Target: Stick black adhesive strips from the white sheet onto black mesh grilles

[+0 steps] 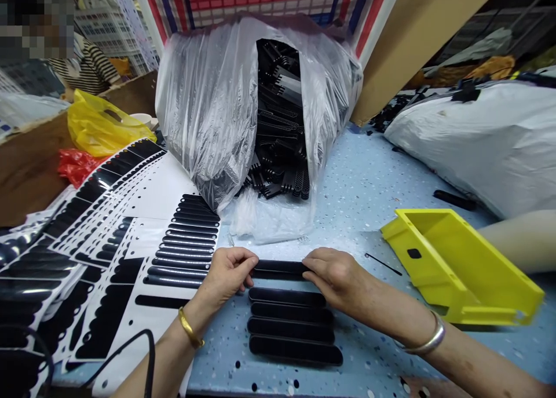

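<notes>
My left hand (pixel 230 273) pinches the left end of a long, narrow black strip (pixel 279 266) with rounded ends, its thumb and forefinger pressed together. At the strip's right end, the fingers of my right hand (pixel 336 275) are closed on it. A lengthwise line runs along the strip; whether it is one layer or two pieces I cannot tell. Below it on the blue table, several similar black pieces (pixel 291 331) lie in a column. Left of my left hand is a white backing sheet (pixel 163 320) carrying black rounded stickers (pixel 186 241).
A clear plastic bag (pixel 208 114) full of black comb-like parts (pixel 280 131) stands behind my hands. To the right are a yellow bin (pixel 486 270), a thin black hooked tool (pixel 384 265) and a large white sack (pixel 486 137). A person in a striped top (pixel 93 65) is at upper left.
</notes>
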`<state>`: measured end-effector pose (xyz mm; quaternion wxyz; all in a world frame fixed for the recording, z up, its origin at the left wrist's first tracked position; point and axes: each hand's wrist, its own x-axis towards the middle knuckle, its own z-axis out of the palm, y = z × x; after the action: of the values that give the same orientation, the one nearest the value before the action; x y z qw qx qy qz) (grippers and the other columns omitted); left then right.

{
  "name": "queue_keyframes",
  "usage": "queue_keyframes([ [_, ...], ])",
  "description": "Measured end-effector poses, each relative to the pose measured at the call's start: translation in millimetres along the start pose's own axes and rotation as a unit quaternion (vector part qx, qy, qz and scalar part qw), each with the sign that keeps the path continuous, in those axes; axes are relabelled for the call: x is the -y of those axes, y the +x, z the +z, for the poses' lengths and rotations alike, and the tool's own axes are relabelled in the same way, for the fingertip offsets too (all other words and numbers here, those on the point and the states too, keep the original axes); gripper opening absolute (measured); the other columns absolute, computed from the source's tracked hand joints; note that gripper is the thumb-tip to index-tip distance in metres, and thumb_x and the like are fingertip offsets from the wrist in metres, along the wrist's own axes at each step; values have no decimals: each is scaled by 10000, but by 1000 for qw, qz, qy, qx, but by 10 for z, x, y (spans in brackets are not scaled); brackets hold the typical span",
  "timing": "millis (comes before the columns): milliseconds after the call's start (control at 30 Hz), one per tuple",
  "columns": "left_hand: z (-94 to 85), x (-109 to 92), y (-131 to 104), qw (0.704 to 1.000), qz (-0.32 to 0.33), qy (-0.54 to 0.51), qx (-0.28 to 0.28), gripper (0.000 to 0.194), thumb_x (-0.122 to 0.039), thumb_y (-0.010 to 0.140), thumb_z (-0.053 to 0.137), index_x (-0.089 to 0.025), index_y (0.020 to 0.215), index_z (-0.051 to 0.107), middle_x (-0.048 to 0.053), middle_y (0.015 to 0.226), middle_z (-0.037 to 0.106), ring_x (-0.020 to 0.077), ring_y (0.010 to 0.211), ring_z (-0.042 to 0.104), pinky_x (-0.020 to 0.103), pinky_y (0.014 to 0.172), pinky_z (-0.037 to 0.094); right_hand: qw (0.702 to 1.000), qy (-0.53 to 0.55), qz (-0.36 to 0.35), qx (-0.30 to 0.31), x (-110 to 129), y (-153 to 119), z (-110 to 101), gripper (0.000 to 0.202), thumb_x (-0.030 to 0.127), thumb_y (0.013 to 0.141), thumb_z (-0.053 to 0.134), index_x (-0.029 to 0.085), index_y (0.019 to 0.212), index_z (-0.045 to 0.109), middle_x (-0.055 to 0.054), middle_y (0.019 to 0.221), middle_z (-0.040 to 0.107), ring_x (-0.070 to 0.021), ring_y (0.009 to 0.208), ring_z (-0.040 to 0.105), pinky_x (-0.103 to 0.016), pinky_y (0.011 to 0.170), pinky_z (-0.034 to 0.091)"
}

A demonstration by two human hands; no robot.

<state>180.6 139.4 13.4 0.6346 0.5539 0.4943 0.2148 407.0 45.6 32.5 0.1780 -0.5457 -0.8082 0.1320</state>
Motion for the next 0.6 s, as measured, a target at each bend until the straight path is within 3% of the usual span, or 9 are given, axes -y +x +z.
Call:
queue_keyframes([
  [367,4,-52,-17,1000,8,24,-7,349,-420,649,686,-82,735,697,5,450,576,58,320,455,146,332,334,997,69,10,-28,-49,-55,-26,171,188,942,554,143,912,716,-69,840,649,-161,792,600,-265,721,485],
  [600,1,-49,-24,999,8,38,-12,367,-432,640,676,-80,739,711,22,444,589,61,320,452,146,333,323,993,100,3,-60,-184,-81,99,145,192,905,606,155,954,737,-64,822,673,-154,755,613,-255,680,492],
])
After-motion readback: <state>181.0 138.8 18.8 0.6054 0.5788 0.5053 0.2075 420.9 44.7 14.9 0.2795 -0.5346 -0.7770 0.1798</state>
